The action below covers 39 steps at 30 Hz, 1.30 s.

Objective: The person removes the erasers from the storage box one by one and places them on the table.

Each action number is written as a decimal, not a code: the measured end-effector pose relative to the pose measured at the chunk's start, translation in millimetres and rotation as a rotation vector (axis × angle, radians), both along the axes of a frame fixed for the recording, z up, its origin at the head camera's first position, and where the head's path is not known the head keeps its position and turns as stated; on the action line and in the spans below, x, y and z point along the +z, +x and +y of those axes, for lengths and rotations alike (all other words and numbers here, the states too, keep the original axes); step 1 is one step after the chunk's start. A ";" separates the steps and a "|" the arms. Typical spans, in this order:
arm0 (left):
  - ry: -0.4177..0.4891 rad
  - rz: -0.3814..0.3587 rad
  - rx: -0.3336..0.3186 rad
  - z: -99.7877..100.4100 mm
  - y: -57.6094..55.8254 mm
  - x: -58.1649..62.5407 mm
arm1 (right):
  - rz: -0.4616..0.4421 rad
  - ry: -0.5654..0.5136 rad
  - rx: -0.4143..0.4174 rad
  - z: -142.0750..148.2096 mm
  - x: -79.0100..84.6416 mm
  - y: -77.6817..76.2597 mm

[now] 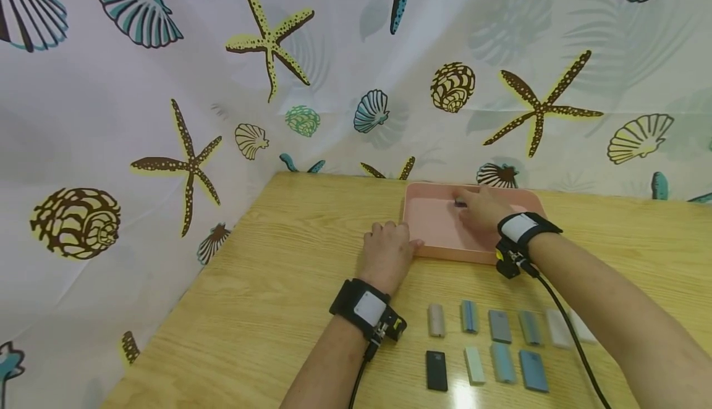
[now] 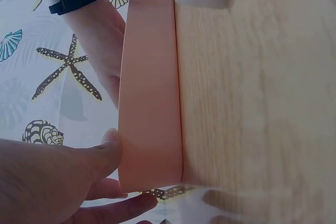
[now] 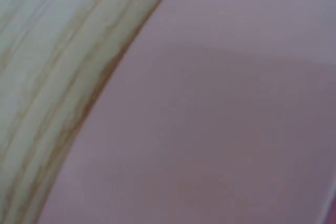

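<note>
A pink tray (image 1: 445,252) lies on the wooden table. My right hand (image 1: 483,211) reaches inside it and pinches a small dark piece (image 1: 460,202) between thumb and fingers, near the back wall. The fingers mostly cover this piece, so I cannot tell its kind. At the tray's front left corner is my left hand (image 1: 387,251), its thumb against the rim. In the left wrist view, the thumb (image 2: 109,150) touches the edge of the tray wall (image 2: 149,103), and the other fingers extend past its end. Pink tray surface (image 3: 210,129) fills most of the right wrist view.
Two rows of small flat blocks lie in front of the tray, including a black one (image 1: 436,371), a pale green one (image 1: 474,365) and a blue one (image 1: 534,371). A cable (image 1: 573,332) from the right wrist crosses the right end. A patterned curtain (image 1: 334,44) hangs behind.
</note>
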<state>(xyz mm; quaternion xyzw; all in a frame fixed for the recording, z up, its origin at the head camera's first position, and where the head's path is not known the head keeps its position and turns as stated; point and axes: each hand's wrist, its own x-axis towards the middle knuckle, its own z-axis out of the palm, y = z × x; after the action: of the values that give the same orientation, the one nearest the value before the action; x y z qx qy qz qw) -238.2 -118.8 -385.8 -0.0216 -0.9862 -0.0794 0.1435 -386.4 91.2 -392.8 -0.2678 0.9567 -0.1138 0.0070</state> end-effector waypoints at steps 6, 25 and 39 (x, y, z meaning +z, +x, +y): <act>0.018 -0.010 -0.002 1.9 0.7 1.6 | 0.055 -0.052 -0.019 -3.1 8.4 8.6; -0.004 -0.019 0.011 10.1 -0.5 5.0 | 0.152 -0.045 0.046 7.7 2.5 14.7; 0.034 -0.046 0.022 3.5 0.5 3.3 | 0.150 -0.118 0.144 21.6 14.9 35.1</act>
<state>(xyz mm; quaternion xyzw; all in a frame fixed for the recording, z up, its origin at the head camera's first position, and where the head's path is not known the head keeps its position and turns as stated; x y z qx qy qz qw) -237.8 -115.3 -382.5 -0.0066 -0.9879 -0.0952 0.1222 -351.3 112.8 -377.9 -0.3434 0.9245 -0.1487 -0.0723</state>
